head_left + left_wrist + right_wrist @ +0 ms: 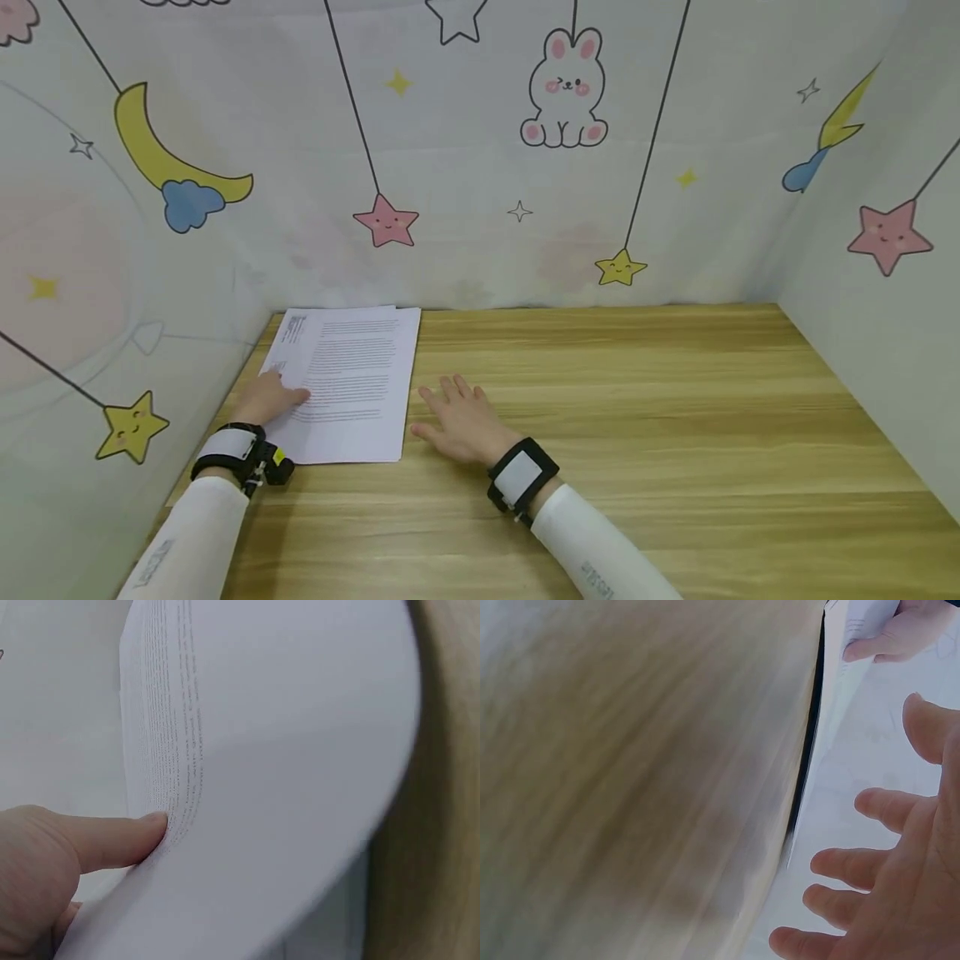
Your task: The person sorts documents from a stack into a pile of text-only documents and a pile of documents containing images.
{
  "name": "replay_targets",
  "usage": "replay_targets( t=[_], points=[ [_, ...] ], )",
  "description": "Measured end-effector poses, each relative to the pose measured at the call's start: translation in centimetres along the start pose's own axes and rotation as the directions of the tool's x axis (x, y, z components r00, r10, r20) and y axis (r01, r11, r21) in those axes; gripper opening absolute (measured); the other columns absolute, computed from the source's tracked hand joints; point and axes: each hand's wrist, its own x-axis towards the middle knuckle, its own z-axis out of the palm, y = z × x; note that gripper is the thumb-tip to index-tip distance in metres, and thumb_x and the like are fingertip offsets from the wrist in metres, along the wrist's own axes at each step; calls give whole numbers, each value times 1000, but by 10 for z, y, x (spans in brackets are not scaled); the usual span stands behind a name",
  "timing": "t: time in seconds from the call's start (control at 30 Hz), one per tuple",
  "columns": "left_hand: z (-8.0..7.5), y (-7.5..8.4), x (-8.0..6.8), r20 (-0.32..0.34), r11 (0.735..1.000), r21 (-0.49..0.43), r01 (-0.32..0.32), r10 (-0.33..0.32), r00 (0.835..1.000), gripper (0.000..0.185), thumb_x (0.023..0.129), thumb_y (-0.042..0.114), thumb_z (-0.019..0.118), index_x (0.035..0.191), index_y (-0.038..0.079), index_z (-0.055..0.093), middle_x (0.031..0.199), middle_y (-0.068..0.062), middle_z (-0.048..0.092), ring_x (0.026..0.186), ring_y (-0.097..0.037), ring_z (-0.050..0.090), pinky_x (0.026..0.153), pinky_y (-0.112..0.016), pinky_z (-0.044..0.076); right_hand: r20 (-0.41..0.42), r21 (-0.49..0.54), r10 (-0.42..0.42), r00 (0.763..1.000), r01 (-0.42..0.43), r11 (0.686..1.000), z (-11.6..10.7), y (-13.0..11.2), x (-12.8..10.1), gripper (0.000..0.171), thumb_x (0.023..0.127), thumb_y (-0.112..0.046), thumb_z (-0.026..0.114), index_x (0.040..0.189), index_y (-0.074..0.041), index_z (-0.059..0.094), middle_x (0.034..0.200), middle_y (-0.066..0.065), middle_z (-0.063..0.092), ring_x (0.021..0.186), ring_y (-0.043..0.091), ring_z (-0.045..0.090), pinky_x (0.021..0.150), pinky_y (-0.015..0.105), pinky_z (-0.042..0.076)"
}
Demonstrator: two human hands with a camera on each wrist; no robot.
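Note:
Printed sheets of paper (360, 433) lie stacked at the back left of the table, covered in lines of small text. My left hand (264, 398) is at their left edge and grips the paper, its thumb on the printed side. In the left wrist view the paper (300, 772) bows in a wide curve, and the left thumb (124, 838) presses on the text; the other fingers are mostly hidden behind the paper. My right hand (468, 423) is just right of the sheets, palm down with its fingers spread, holding nothing.
The wood-grain table (637, 433) extends to the right and toward the front. A pale printed curtain (465, 150) with stars, a moon and a rabbit encloses its back and sides. Black camera straps (523, 475) circle both wrists.

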Motion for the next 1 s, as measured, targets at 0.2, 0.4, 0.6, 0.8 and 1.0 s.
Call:
replay_targets(
  t=[0.2, 0.4, 0.6, 0.8, 1.0],
  points=[
    [1, 10, -3, 63, 994, -110, 3, 4, 998, 72, 101, 26, 44, 148, -19, 15, 149, -44, 25, 133, -55, 36, 109, -63, 35, -13, 80, 46, 999, -45, 996, -2, 10, 0, 66, 102, -57, 38, 157, -22, 29, 163, 19, 26, 152, 40, 21, 119, 59, 26],
    [-4, 30, -16, 32, 963, -262, -68, 79, 996, 67, 104, 26, 39, 150, -17, 15, 151, -41, 26, 134, -50, 37, 112, -61, 33, -42, 185, 94, 995, -85, 979, -12, 22, -2, 69, 102, -56, 39, 158, -17, 26, 163, 22, 25, 151, 39, 24, 118, 57, 30],
    [2, 51, -22, -9, 916, -388, -103, 107, 994, 64, 105, 28, 38, 153, -11, 18, 152, -36, 32, 134, -45, 40, 112, -59, 34, -102, 311, 138, 985, -100, 945, -22, 36, -5, 73, 103, -51, 40, 158, -6, 22, 162, 23, 26, 152, 37, 24, 120, 54, 27],
    [15, 71, -25, -33, 861, -491, -130, 131, 991, 56, 106, 28, 38, 152, -4, 28, 135, -27, 53, 106, -29, 61, 85, -37, 53, -113, 550, 209, 971, -114, 827, -29, 48, -9, 80, 103, -51, 40, 158, 1, 13, 164, 21, 18, 152, 35, 23, 124, 49, 21],
    [26, 93, -33, -68, 812, -552, -190, 184, 981, 53, 107, 28, 38, 153, 4, 30, 128, -21, 59, 95, -20, 64, 75, -26, 52, -6, 800, 310, 951, -181, 571, -36, 55, -14, 86, 102, -52, 44, 160, -6, 0, 163, 22, 20, 146, 38, 33, 117, 54, 32]
  ],
)
